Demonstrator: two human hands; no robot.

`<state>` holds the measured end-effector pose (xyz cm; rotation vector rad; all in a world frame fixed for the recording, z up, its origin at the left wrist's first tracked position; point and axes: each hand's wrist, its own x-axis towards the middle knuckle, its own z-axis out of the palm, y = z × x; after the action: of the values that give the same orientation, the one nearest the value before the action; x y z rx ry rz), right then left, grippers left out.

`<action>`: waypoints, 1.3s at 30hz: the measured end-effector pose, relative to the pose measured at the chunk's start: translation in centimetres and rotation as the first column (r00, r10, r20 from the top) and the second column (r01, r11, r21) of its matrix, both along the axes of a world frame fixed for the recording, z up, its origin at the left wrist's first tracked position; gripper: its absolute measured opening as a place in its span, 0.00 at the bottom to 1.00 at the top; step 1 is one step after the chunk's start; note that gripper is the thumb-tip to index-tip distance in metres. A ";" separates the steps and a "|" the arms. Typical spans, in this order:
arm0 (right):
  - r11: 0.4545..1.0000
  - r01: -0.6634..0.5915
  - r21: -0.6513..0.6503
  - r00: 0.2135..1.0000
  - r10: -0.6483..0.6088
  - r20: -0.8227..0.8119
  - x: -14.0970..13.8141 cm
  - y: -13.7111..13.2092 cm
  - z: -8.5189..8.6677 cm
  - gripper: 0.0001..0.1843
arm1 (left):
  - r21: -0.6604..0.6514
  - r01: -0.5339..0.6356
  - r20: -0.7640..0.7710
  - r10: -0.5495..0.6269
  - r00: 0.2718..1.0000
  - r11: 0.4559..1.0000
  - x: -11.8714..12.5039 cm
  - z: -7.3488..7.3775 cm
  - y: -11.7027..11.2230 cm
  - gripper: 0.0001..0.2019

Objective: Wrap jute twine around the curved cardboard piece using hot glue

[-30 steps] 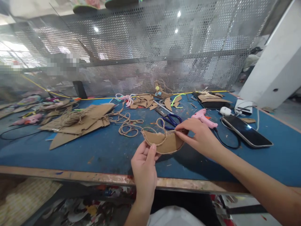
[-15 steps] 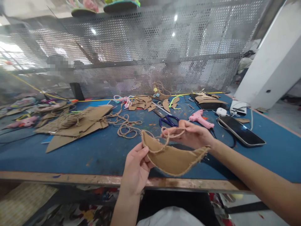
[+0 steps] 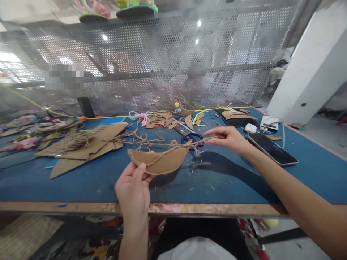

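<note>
Twine handling over a blue-topped desk (image 3: 94,186), as seen from beside the worker. The left hand (image 3: 134,184) supports a tan, crescent-shaped cardboard piece (image 3: 165,163) just above the near part of the desk. Its fingers pinch the crescent's left end, thumb lying over the face; the opposite tip projects freely toward the right. A corded border appears to follow the lower edge.

The right hand (image 3: 227,139) stands apart from the cardboard, beyond that free tip. Its thumb and forefinger are brought together on a thin, tan, fibrous twine (image 3: 205,140), which extends back toward the crescent; a strand also crosses the cardboard's face. Whether the strand is fixed at the left end cannot be told, since the thumb covers that place.

The step in hand is judged to be the drawing out and sorting of the twine beside the cardboard. The next move would call for a steady left pinch, light tension from the right fingers, and separation of the working strand from the tangle on the desk behind. A pair of metal scissors with dark blue handles (image 3: 185,138) lies close behind the free tip, so the strand could plausibly snag there. To the left, a wound bundle of tan twine (image 3: 81,141) rests on stacked brown cardboard sheets (image 3: 111,134).
</note>
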<state>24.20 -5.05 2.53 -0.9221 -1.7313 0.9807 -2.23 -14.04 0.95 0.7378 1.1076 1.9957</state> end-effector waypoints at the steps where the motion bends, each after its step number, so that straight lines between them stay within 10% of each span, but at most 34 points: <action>1: 0.999 0.020 0.041 0.997 -0.023 0.071 0.3 0.2 0.1 0.16 | 0.018 -0.039 -0.001 0.039 0.999 0.999 -0.4 0.1 0.1 0.13; 11: 0.964 0.255 0.077 0.965 -0.259 0.041 2.5 2.9 -1.0 0.18 | 0.082 -0.159 0.065 0.154 0.986 0.984 -3.5 0.0 0.4 0.10; 18: 0.837 0.401 0.372 0.846 -0.494 0.201 3.1 3.7 -1.7 0.16 | 0.048 -0.102 0.098 0.097 0.990 0.994 -2.2 -0.6 0.8 0.11; 25: 0.901 0.309 0.303 0.830 -0.411 0.376 2.1 3.7 -2.7 0.14 | 0.059 -0.082 0.158 0.072 0.985 0.995 -1.8 -1.1 0.6 0.09; 30: 0.903 0.267 0.337 0.812 -0.399 0.426 0.8 3.4 -3.1 0.20 | 0.012 0.148 0.230 -0.147 0.962 0.989 1.5 -1.7 -0.1 0.12; 35: 0.760 0.374 0.532 0.666 -0.619 0.416 1.0 1.4 -1.5 0.12 | 0.050 0.313 0.268 -0.314 0.911 0.949 5.3 -1.5 0.1 0.16; 39: 0.767 0.356 0.533 0.830 -0.522 0.197 0.2 -0.2 -0.5 0.07 | 0.036 0.415 0.269 -0.409 0.872 0.909 6.3 -1.4 0.3 0.18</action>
<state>24.39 -5.24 2.06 -1.1375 -1.7871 0.0585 4.09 -13.78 -0.48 0.6060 0.7358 1.6536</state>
